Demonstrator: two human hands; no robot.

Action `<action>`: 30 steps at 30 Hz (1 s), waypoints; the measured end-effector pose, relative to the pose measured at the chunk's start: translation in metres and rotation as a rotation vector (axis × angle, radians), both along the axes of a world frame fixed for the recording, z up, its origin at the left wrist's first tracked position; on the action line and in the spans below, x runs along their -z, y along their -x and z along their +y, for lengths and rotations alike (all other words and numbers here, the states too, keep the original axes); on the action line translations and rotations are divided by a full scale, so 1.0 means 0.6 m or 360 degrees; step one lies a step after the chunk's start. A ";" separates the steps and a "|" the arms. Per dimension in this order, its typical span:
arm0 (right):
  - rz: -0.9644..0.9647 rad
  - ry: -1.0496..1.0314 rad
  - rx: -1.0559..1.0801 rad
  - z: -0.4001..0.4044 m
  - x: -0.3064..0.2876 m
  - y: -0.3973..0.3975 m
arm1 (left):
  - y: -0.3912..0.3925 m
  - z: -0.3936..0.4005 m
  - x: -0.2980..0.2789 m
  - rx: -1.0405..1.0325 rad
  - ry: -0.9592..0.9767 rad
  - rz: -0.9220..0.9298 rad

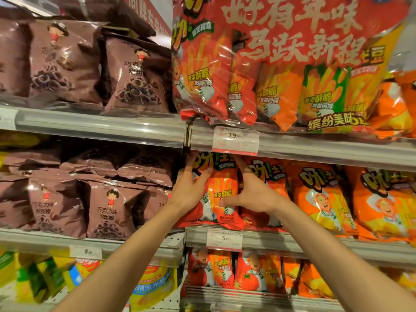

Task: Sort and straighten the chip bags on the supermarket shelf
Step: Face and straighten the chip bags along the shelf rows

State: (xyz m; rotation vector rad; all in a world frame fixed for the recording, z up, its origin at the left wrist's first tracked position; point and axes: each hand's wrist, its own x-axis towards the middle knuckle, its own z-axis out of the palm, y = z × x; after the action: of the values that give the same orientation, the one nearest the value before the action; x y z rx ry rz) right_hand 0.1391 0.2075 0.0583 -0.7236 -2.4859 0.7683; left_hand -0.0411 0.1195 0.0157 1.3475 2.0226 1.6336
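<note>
Supermarket shelf (292, 243) | left hand (190, 188), right hand (253, 194) fingers straight, flanking red chip bag (221, 194)

The chip bag (221, 192) on the middle shelf is red and orange, printed with pale yellow fry sticks, white lettering, a yellow-and-black logo at the top and a cartoon man in white with a green-striped tie. The neighbouring bags (319, 199) to its right are bright orange with the same logo and a yellow-haired cartoon man. The multipack (281, 64) above is clear film over red, orange and green-yellow bags, with large pale gold characters on red. The bags (132, 75) to the left are brown, showing dark rings and a small figure in red. The price tags (235, 140) are white with red edging.
</note>
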 end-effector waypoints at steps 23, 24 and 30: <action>-0.0190 -0.0016 -0.0031 0.033 0.002 -0.003 | 0.004 0.033 0.013 -0.0128 -0.0015 0.0257; -0.0201 -0.0035 -0.0023 0.032 0.004 -0.002 | 0.003 0.033 0.015 -0.0133 -0.0002 0.0270; -0.0080 -0.0053 0.0022 0.004 0.001 -0.014 | -0.010 0.014 0.013 -0.0194 -0.0002 0.0463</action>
State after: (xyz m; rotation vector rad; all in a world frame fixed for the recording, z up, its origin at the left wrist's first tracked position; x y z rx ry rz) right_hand 0.1473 0.2102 0.0574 -0.7560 -2.5300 0.7101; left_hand -0.0352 0.1279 0.0079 1.5694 2.3075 1.5625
